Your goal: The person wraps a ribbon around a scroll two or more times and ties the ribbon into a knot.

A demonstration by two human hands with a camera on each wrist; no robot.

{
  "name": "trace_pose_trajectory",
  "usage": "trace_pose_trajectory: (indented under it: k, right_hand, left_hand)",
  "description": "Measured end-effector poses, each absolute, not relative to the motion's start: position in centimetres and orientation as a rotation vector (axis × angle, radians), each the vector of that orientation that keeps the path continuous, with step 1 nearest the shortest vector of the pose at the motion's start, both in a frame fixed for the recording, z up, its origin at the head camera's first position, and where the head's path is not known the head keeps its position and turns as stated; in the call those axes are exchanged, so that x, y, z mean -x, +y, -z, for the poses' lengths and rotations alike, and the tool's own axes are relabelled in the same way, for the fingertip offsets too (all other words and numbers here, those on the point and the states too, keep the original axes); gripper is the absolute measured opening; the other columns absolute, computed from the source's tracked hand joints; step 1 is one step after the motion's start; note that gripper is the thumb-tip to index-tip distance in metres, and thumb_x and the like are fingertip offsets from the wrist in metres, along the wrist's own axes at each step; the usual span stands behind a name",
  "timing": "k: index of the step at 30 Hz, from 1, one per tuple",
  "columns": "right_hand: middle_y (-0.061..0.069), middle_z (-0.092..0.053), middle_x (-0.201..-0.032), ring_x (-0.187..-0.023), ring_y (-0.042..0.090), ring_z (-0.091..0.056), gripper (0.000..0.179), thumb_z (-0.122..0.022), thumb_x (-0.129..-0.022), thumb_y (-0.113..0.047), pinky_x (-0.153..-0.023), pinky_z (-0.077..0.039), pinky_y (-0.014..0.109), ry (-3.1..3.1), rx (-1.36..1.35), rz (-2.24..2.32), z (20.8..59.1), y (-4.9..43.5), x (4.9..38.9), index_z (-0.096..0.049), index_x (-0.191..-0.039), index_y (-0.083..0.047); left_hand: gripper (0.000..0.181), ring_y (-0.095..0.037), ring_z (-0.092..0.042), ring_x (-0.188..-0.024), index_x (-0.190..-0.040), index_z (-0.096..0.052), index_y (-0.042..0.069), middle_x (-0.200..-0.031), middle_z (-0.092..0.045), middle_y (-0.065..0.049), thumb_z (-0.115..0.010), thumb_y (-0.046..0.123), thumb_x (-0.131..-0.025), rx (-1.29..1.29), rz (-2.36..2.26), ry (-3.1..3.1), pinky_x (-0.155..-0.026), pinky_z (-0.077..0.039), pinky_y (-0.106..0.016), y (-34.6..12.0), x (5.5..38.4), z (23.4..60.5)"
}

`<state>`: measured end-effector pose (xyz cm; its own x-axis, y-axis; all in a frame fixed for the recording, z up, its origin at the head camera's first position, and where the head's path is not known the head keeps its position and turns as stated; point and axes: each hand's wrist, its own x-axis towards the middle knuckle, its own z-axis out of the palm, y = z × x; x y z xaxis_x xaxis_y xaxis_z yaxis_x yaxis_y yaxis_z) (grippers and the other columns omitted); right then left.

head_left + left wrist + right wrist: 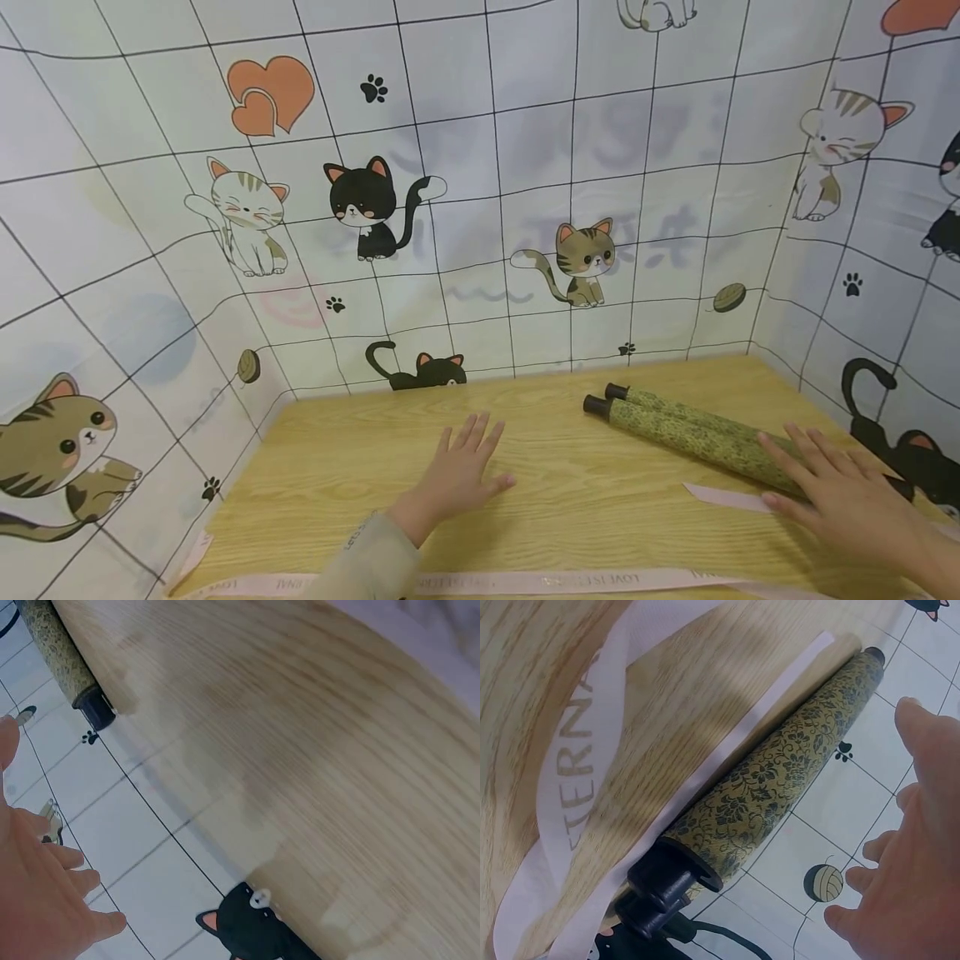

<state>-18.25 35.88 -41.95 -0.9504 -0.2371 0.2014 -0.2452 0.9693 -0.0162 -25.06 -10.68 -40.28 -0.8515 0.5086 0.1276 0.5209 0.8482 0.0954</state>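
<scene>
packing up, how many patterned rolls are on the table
2: nearer roll and farther roll, side by side at right on the table, partly behind the right hand.

Cat-print sheeting (480, 208) backs the wood-grain tabletop (585, 500).

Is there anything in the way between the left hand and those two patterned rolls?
Nothing visible: just wooden tabletop lies between the left hand and the patterned rolls. The pink ribbon beside the rolls lies off that path.

Rolls (697, 437) show dark floral on olive-gold; ends (597, 406) are black. Worktop (555, 500): yellow wood grain. Ribbon (615, 581): pale pink, lettered. Backdrop (465, 167): white, black grid, cat print.
</scene>
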Motion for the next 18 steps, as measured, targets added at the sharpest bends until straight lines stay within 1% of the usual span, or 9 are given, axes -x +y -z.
trace_pose_trajectory:
  k: [2, 5, 8, 10, 13, 15, 17, 18]
  right_hand:
    - [0.031, 0.005, -0.15, -0.133, 0.05, 0.013, 0.085, -0.047, -0.092, -0.052, -0.095, 0.021, 0.063, -2.931, -0.36, -0.078, 41.8, 35.9, 18.4, 0.004, -0.15, -0.018]
    - [0.03, 0.007, -0.149, -0.133, 0.05, 0.013, 0.084, -0.046, -0.093, -0.053, -0.095, 0.024, 0.06, -2.944, -0.351, -0.076, 41.7, 36.0, 18.8, 0.006, -0.15, -0.019]
    - [0.031, 0.005, -0.149, -0.133, 0.048, 0.015, 0.084, -0.046, -0.094, -0.052, -0.095, 0.027, 0.055, -2.933, -0.352, -0.06, 41.8, 36.2, 19.2, 0.007, -0.15, -0.019]
    - [0.033, 0.003, -0.148, -0.133, 0.048, 0.016, 0.083, -0.046, -0.094, -0.051, -0.096, 0.026, 0.055, -2.923, -0.357, -0.053, 41.9, 36.5, 19.5, 0.007, -0.15, -0.02]
    - [0.035, -0.006, -0.147, -0.133, 0.049, 0.012, 0.083, -0.047, -0.094, -0.05, -0.098, 0.016, 0.064, -2.91, -0.353, -0.033, 42.0, 36.9, 20.0, 0.005, -0.15, -0.018]
    - [0.036, -0.011, -0.145, -0.133, 0.052, 0.006, 0.082, -0.046, -0.094, -0.05, -0.097, 0.005, 0.07, -2.91, -0.35, -0.014, 42.1, 37.2, 20.4, 0.003, -0.151, -0.017]
    - [0.037, -0.016, -0.143, -0.132, 0.054, 0.001, 0.083, -0.046, -0.094, -0.051, -0.096, -0.004, 0.073, -2.913, -0.343, 0.011, 42.1, 37.4, 20.8, 0.003, -0.151, -0.016]
    - [0.037, -0.017, -0.143, -0.131, 0.055, -0.001, 0.083, -0.045, -0.094, -0.052, -0.095, -0.007, 0.073, -2.916, -0.34, 0.018, 42.1, 37.5, 21.0, 0.003, -0.151, -0.016]
  left_hand:
    - [0.078, -0.028, -0.009, -0.142, -0.151, -0.014, 0.015, -0.155, -0.011, -0.012, -0.04, 0.06, -0.092, 0.812, 0.231, -2.938, -0.108, -0.01, -0.058, -9.8, 25.2, 40.3]
    - [0.079, -0.03, -0.013, -0.141, -0.15, -0.016, 0.012, -0.154, -0.015, -0.014, -0.039, 0.061, -0.092, 0.783, 0.277, -2.96, -0.108, -0.012, -0.057, -8.5, 25.5, 40.4]
    - [0.08, -0.029, -0.014, -0.141, -0.15, -0.017, 0.01, -0.154, -0.016, -0.014, -0.039, 0.06, -0.092, 0.744, 0.307, -2.99, -0.108, -0.013, -0.056, -7.4, 25.8, 40.6]
    - [0.079, -0.028, -0.014, -0.141, -0.15, -0.017, 0.01, -0.154, -0.015, -0.013, -0.039, 0.061, -0.092, 0.736, 0.315, -3.001, -0.108, -0.013, -0.056, -6.5, 26.0, 40.7]
    - [0.079, -0.027, -0.012, -0.141, -0.15, -0.017, 0.012, -0.154, -0.014, -0.012, -0.038, 0.062, -0.092, 0.747, 0.323, -3.011, -0.109, -0.012, -0.056, -5.3, 26.2, 40.9]
    - [0.079, -0.027, -0.011, -0.141, -0.15, -0.017, 0.013, -0.155, -0.013, -0.012, -0.038, 0.061, -0.092, 0.765, 0.327, -3.008, -0.109, -0.012, -0.056, -4.4, 26.4, 41.0]
    - [0.077, -0.026, -0.01, -0.142, -0.15, -0.016, 0.014, -0.155, -0.011, -0.011, -0.038, 0.06, -0.092, 0.773, 0.328, -3.006, -0.109, -0.011, -0.056, -3.6, 26.6, 41.1]
    - [0.077, -0.026, -0.01, -0.142, -0.15, -0.015, 0.014, -0.155, -0.011, -0.011, -0.038, 0.059, -0.093, 0.774, 0.327, -3.005, -0.109, -0.011, -0.056, -3.3, 26.8, 41.1]
